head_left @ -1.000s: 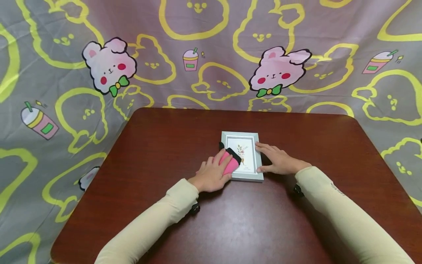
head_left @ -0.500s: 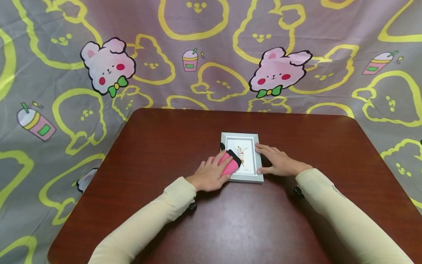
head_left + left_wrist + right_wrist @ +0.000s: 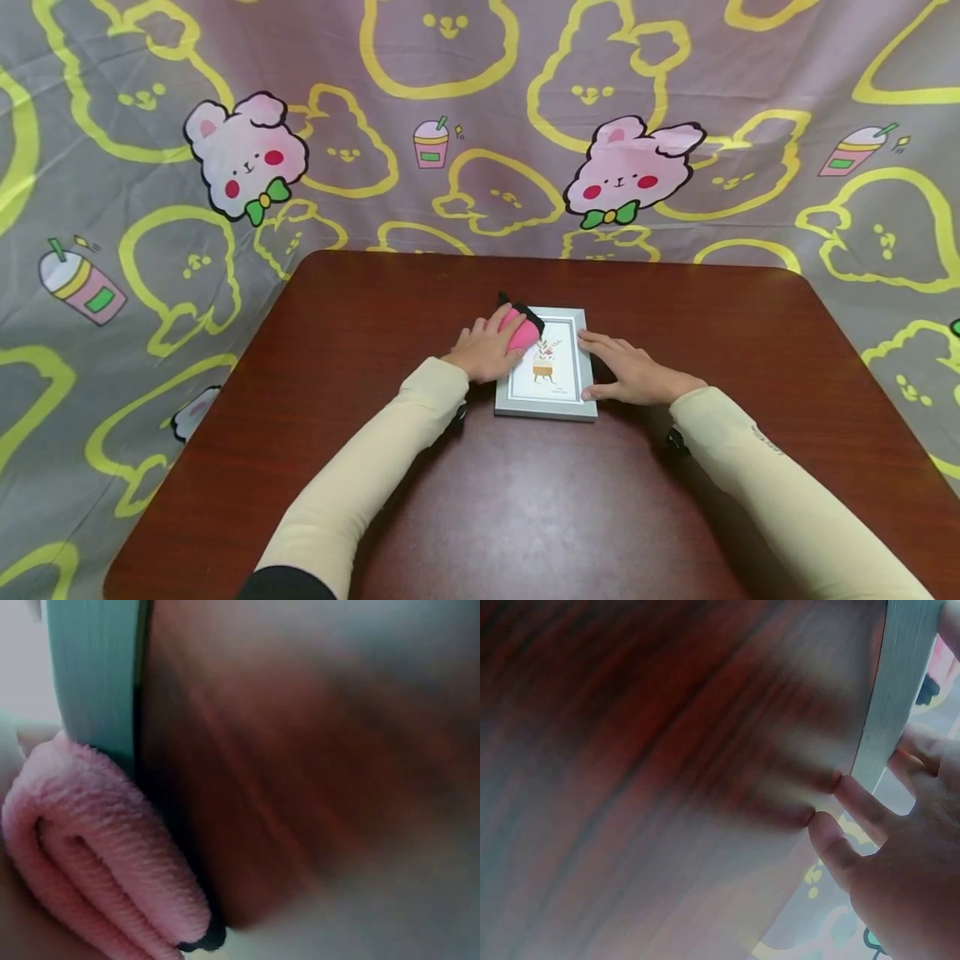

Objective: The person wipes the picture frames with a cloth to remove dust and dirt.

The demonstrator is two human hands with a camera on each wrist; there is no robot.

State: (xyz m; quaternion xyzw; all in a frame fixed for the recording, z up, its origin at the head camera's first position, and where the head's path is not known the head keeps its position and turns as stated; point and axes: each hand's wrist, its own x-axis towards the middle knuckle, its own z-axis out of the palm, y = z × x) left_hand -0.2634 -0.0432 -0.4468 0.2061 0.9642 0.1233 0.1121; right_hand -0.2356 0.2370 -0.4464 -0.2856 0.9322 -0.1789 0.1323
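A silver-grey picture frame [image 3: 543, 408] lies flat on the table, holding a white print of a plant in an orange pot. Its far left part is covered by a folded pink cloth [image 3: 522, 335] with black trim. My left hand [image 3: 487, 346] grips this cloth from above and presses it onto the frame. In the left wrist view, the fuzzy folded cloth [image 3: 105, 825] lies against the frame's side [image 3: 101, 682]. My right hand [image 3: 637, 371] touches the frame's right edge with fairly straight, spread fingers and thumb. The right wrist view shows its fingertips by the edge.
The brown wooden table [image 3: 375, 333] has rounded corners and reflects light near the front. A grey-pink curtain [image 3: 480, 83] printed with bunnies and drink cups hangs behind it and along the sides.
My left hand has moved the pink cloth away from me to the frame's far left corner, uncovering the lower left of the print. The right hand stays at the right edge.
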